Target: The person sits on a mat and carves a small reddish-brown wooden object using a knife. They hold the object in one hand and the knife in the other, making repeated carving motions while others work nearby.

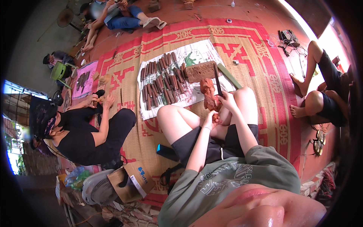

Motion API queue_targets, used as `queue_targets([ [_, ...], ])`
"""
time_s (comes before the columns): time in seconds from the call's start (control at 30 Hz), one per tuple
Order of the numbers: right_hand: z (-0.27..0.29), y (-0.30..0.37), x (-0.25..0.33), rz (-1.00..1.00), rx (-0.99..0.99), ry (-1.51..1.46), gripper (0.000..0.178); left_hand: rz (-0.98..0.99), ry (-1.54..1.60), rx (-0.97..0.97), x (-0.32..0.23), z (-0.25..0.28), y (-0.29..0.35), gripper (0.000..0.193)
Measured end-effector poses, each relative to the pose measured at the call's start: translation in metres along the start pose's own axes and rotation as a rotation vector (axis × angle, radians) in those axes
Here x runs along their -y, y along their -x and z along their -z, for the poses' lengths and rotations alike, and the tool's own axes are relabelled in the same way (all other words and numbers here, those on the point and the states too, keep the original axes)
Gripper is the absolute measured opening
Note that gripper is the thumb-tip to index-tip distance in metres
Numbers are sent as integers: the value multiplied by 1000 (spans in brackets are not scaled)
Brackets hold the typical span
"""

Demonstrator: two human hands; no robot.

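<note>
Head view: a woven mat point(267, 109) is underlying a white cloth point(189, 97). A knobbly, reddish-brown, wood-like carving point(207, 90) is sitting between the knees point(245, 94). A straight dark tool point(217, 78) is extending from the right hand point(226, 100), fingers wrapping its end; the left hand point(211, 120) is curling its fingers near the carving's lower end, grip indeterminable.

Bare forearms point(199, 149) reach forward between bent knees point(170, 112), left hand point(212, 120) curled, right hand point(226, 100) gripping just beyond it.
</note>
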State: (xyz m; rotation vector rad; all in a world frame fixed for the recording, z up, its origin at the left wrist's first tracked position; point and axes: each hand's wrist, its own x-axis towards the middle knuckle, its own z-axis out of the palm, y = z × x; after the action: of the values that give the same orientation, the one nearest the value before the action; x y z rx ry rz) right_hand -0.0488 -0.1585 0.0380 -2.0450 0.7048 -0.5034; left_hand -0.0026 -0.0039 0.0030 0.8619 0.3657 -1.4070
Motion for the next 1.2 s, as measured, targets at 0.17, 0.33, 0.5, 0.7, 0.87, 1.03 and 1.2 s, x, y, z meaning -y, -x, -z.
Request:
queue_targets([
  [0.17,12,1,11,20,112,34,21,-12,-7,69,2,9,-8,16],
  [0.33,23,1,7,-98,188,-169,17,-21,9,49,4,5,-6,17],
  [0.5,21,0,-19,-305,186,-75,25,-2,-7,-1,0,-4,2,18],
  [0.7,23,-2,-10,-273,53,26,27,6,-23,-7,-2,-3,1,15],
  [0.87,33,-6,-4,-217,-45,124,22,-5,-62,17,0,-2,0,15],
  [1.03,56,-5,7,-262,-156,158,16,-13,-85,-8,0,-3,0,14],
  [1.2,72,-5,-7,-251,-266,189,17,-2,-91,-17,2,-6,-1,13],
])
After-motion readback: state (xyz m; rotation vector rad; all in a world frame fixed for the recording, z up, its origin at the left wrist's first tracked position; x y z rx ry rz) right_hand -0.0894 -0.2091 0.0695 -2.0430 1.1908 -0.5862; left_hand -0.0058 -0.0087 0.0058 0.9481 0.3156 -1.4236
